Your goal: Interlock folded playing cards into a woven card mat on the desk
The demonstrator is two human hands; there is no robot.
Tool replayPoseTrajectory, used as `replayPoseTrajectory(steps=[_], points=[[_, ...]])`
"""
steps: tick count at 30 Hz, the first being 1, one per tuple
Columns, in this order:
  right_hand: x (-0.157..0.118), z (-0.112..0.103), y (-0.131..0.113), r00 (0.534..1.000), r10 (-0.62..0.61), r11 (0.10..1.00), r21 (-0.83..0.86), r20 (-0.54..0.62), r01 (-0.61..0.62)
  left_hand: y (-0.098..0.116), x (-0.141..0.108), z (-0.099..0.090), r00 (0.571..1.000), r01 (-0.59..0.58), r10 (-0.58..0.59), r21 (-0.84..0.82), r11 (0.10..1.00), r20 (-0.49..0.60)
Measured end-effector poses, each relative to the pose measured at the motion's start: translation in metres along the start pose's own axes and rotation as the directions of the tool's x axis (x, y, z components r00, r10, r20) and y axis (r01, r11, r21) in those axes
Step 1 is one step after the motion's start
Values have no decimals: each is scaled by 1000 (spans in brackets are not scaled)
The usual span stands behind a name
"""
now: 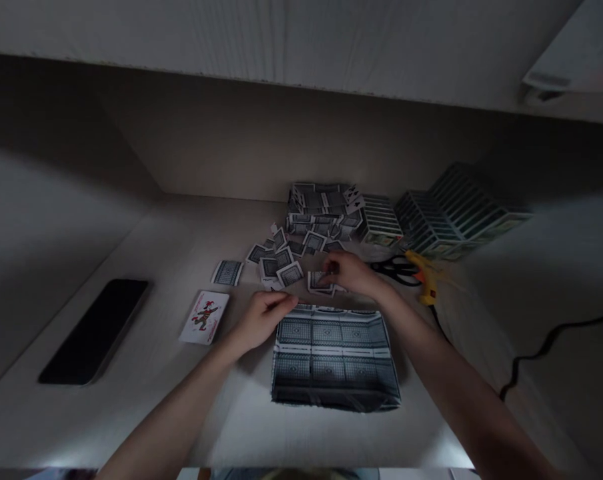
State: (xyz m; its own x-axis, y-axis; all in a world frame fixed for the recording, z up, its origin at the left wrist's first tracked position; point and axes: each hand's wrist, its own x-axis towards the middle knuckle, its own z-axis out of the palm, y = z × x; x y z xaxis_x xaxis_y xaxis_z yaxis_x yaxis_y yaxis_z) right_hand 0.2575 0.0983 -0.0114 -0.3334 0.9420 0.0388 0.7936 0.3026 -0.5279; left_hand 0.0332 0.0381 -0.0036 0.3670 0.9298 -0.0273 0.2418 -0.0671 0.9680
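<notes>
Your left hand point(265, 320) is at the open box point(326, 367), far left corner, fingers curled, thumb and index nearly together; can't tell if they pinch the rim. Your right hand point(355, 273) is past the box's far edge, fingers bent down over a cut card point(319, 285), back up; gap between fingertips is small, can't tell if the card is gripped.

Box sits on the near side of the table point(246, 427), between your 2 forearms. Inside: card backs, 2 rows of 3 clearly readable; near end in shadow.

Just left of your right hand: loose pile of card pieces point(290, 274), mostly backs up, some overlapping. Far side behind it: card-covered block point(321, 201), a few spade faces showing at its right end. Ribbed stacks point(456, 213) stand to its right.

Right of your right hand: black-handled scissors point(397, 269), yellow glue gun point(425, 283) touching or just beside them. Black cable point(544, 350) farther right.

Left side: 1 separate card piece point(228, 272), joker card point(205, 318) face up nearer you, dark phone point(96, 330) at far left.
</notes>
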Motion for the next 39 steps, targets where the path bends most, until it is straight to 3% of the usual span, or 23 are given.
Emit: replayPoseTrajectory(steps=[4, 7, 11, 14, 18, 25, 27, 32, 36, 39], points=[[-8, -11, -2, 991, 128, 953, 272, 31, -131, 1, -1, -2, 999, -28, 25, 66, 997, 42], [-17, -16, -7, 974, 223, 843, 495, 36, -211, 1, -1, -4, 999, 9, -13, 90, 996, 42], [-24, -10, -22, 969, 241, 681, 703, 51, -206, -2, 6, -6, 995, 92, -94, -81, 992, -17], [-23, 0, -34, 980, 186, 644, 744, 76, -179, -6, 12, -9, 992, 110, -119, -188, 976, -40], [-17, 9, -41, 986, 147, 665, 729, 84, -161, -13, 17, -10, 993, 90, -98, -118, 989, -66], [-31, -8, -30, 950, 281, 610, 789, -136, -68, -26, 19, -12, 987, 33, -19, 83, 996, -162], [-44, -15, -31, 952, 266, 625, 779, -154, -49, -24, 18, -14, 988, 15, 11, 164, 986, -155], [-76, -20, -38, 969, 134, 815, 579, -207, 11, -1, 7, -20, 962, -138, 190, 249, 959, -197], [-91, -18, -39, 969, 106, 894, 448, -224, 6, 17, -4, -21, 941, -332, 338, 201, 922, 5], [-95, -15, -42, 970, 44, 930, 365, -240, 48, 22, -10, -17, 952, -298, 267, 254, 920, 149]])
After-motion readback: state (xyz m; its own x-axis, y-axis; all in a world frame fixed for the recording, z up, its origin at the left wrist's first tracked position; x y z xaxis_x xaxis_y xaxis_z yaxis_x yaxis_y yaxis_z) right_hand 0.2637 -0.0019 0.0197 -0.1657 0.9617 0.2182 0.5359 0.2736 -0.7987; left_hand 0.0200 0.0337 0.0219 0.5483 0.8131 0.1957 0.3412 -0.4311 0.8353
